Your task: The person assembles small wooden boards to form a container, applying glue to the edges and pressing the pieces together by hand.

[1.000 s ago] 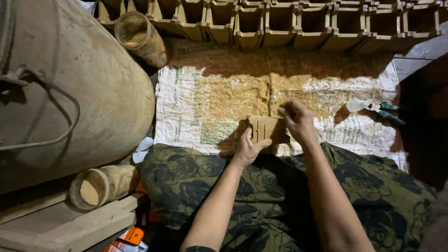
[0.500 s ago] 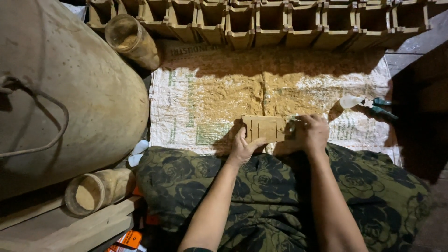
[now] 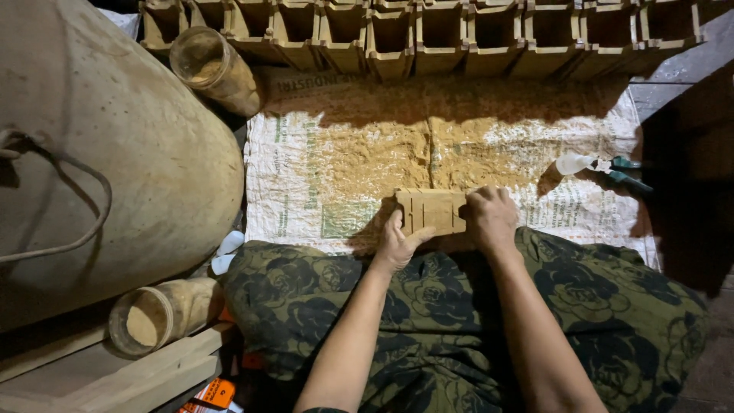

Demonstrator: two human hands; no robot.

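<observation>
Head view, looking down at lap; person seated, dark floral cloth (image 3: 459,321) over legs.

Wooden block (image 3: 432,211): small, flat, tan, w/ grooves cut in top face; lies near centre of scene on woven plastic sack (image 3: 306,176), at sack's near edge, just beyond lap.

Left hand (image 3: 397,245): at block's near-left corner; thumb lies against block's near edge, fingers curl up along its left side; grip loose, hand touching block, holding it in place.

Right hand (image 3: 491,218): at block's right end; fingers curled narrow, knuckles up, closed over right edge of block; fingertips hidden, so can't tell how far they wrap.

Sack spread flat; covered w/ yellowish sawdust-like powder, thickest toward far side.

Far: row of open wooden box-like frames (image 3: 459,34), same tan colour, set side by side along far edge of sack.

Left: large dusty rounded vessel (image 3: 115,153) w/ cord across it; one dusty glass jar (image 3: 214,69) lying far-left, another jar (image 3: 157,317) near-left on wooden planks (image 3: 115,375), mouth facing camera.

Right: small white-tipped tool w/ green handle (image 3: 604,168) on sack's right edge, well apart from hands.
</observation>
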